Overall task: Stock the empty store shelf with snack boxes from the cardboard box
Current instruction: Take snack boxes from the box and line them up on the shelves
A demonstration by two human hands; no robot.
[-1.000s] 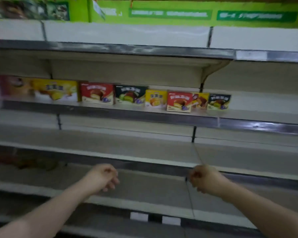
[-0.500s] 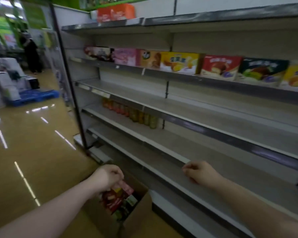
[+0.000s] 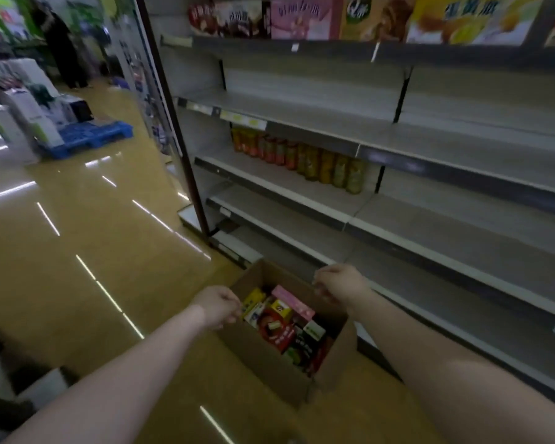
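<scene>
An open cardboard box stands on the floor in front of the shelving, filled with several snack boxes in pink, yellow, red and dark colours. My left hand hovers over the box's left rim, fingers curled, with nothing in it. My right hand hangs over the box's far right rim, also curled and holding nothing. A row of snack boxes lines the top shelf. The grey shelves below it are mostly bare.
A row of jars stands on a middle shelf. The yellow floor stretches to the left. A blue pallet with stacked goods sits far left, and a person stands behind it.
My view has swung from the shelves down and left to the cardboard box. Both hands came down from shelf height to just above the box's rim.
</scene>
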